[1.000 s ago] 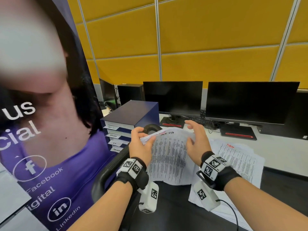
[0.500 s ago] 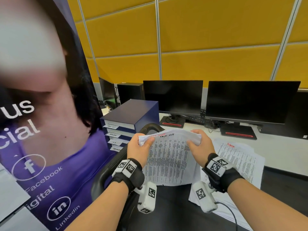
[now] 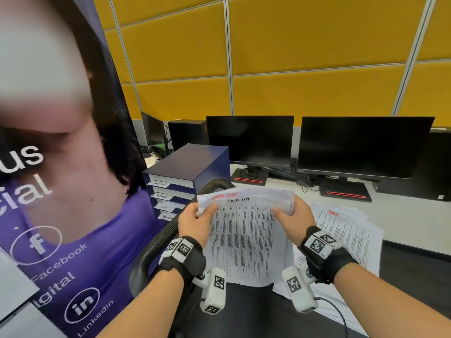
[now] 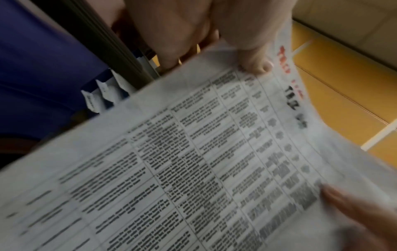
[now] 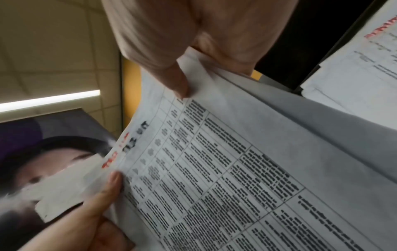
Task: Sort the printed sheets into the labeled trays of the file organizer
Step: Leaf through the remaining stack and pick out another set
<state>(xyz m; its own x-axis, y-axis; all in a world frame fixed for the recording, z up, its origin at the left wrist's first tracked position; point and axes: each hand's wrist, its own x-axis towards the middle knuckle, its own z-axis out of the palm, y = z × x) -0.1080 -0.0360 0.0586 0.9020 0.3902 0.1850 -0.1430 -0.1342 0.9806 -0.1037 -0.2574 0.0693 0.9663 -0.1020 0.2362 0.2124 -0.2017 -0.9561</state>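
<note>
Overhead and behind, yellow wall panels point(image 3: 317, 57) fill the back of the room, and a tall printed banner point(image 3: 61, 191) with white lettering and social-media icons takes up the whole left side of the head view. Below the panels a white desk point(image 3: 402, 215) carries two dark monitors, one point(image 3: 250, 140) toward the middle and one point(image 3: 363, 146) to the right, each on a black stand with a red stripe. Left of them stands the dark blue file organizer point(image 3: 188, 172), its stacked trays facing the camera, each with a small handwritten paper label; the top label's writing is too small to read surely. A black chair back point(image 3: 156, 245) curves up in front of the organizer. On the desk's near edge, to the right, lies a loose pile of printed sheets point(image 3: 346, 230), the top one headed in red. Held up in the air between the chair and that pile is a thin sheaf of printed sheets point(image 3: 244, 237) showing a dense table with a red and a black heading. The left hand point(image 3: 195, 223) pinches its upper left corner, thumb on the front, and the right hand point(image 3: 295, 220) pinches the upper right edge the same way, so both hands grip the paper.
</note>
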